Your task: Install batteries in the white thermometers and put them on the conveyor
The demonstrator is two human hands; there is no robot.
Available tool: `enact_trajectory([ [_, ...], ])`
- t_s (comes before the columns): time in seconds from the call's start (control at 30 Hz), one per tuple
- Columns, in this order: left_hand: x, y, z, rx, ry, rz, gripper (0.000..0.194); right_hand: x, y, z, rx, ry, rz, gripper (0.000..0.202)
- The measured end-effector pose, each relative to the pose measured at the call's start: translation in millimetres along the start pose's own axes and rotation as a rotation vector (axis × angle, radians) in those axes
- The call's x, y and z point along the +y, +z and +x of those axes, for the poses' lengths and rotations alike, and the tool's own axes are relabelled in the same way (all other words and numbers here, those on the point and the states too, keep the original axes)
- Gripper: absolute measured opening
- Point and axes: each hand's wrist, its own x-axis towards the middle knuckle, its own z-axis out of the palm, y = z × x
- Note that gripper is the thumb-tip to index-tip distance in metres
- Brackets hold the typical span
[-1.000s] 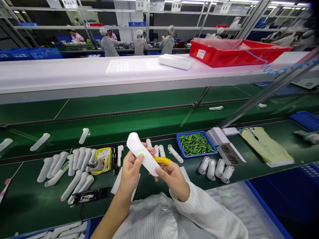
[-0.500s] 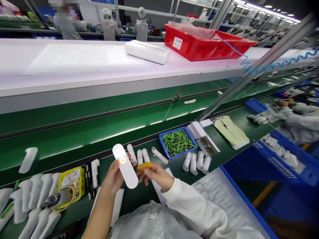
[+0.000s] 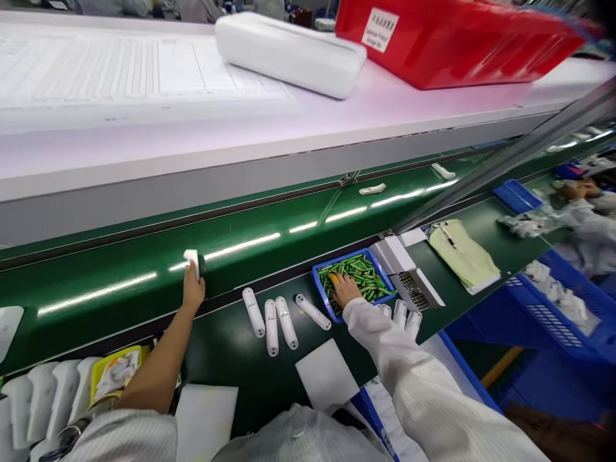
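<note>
The left hand [image 3: 193,290] is stretched forward onto the green belt [image 3: 120,282], fingers closed about the near end of a white unit [image 3: 192,259], which stands on the belt at the fingertips. Only the far tip of the unit shows; its long axis appears to run away from the person, in line with the forearm and across the belt, far end pointing toward the white shelf [image 3: 192,147]. Which face is up cannot be told. The right hand [image 3: 342,289] is down in the blue tray [image 3: 320,285] among green cells [image 3: 366,273], fingers curled; a yellow cot shows on one finger, and whether a cell is pinched cannot be told. Risks, as judged: the unit lies crosswise near the belt's near edge, so a careless release could leave it skewed or let it tip back onto the bench [image 3: 231,359]. The right sleeve passes just over the four white caps [image 3: 402,314] and close to the white bars [image 3: 272,321], and could sweep them. Both hands work far apart, so neither gets full attention.
</note>
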Motion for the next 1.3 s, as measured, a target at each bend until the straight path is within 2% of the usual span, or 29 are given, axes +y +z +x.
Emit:
enact_trajectory([
  [0.1,1.1,-1.6,10.2,0.049,0.002,0.082,0.062,1.9,4.8,4.6,-0.010,-0.020,-0.029,0.030],
  [0.17,8.0,4.6,-5.3,0.050,0.067,0.104,0.059,3.5,6.3,7.7,-0.006,-0.016,-0.014,0.029],
  [0.23,15.8,17.2,-40.8,-0.018,0.168,0.102,0.047,4.6,6.6,10.8,0.009,0.005,0.026,0.028],
  [0.3,19.7,33.0,-89.8,-0.165,0.263,0.080,0.030,5.4,5.5,12.9,0.033,0.040,0.094,0.028],
  [0.37,16.7,47.2,-139.8,-0.312,0.317,0.041,0.022,6.5,2.4,13.0,0.071,0.090,0.192,0.027],
  [0.4,12.7,52.5,-161.1,-0.345,0.316,0.026,0.021,7.2,0.0,12.2,0.098,0.122,0.253,0.026],
  [0.5,-3.9,57.8,-199.6,-0.284,0.225,-0.016,0.025,10.0,-10.5,5.6,0.190,0.226,0.486,0.025],
  [0.6,-14.0,48.2,-205.7,-0.127,0.092,-0.086,0.019,8.9,-24.7,-8.6,0.239,0.259,0.798,0.027],
  [0.67,-10.9,35.4,-203.0,-0.044,0.018,-0.166,0.021,2.4,-35.0,-22.6,0.239,0.226,1.022,0.030],
  [0.73,1.4,19.3,-201.8,0.031,-0.031,-0.278,0.036,-10.2,-45.5,-40.2,0.217,0.168,1.229,0.037],
  [0.83,34.1,-7.5,-206.1,0.144,-0.057,-0.514,0.056,-40.5,-62.4,-73.1,0.128,0.031,1.485,0.044],
  [0.97,91.5,-42.3,-219.3,0.174,-0.059,-0.832,0.046,-94.3,-85.2,-128.8,-0.011,-0.144,1.683,0.048],
  [1.07,133.4,-63.8,-234.7,0.080,-0.081,-1.197,0.037,-134.0,-98.2,-173.6,-0.090,-0.302,1.747,0.046],
  [1.17,165.2,-78.4,-254.3,-0.007,-0.139,-1.541,0.024,-164.7,-105.3,-211.1,-0.030,-0.538,1.696,0.038],
  [1.23,178.5,-84.4,-266.9,-0.020,-0.143,-1.591,0.021,-177.7,-107.5,-228.7,0.081,-0.670,1.502,0.032],
  [1.3,185.8,-88.7,-277.3,-0.019,-0.125,-1.587,0.022,-184.9,-108.6,-240.1,0.193,-0.785,1.261,0.036],
])
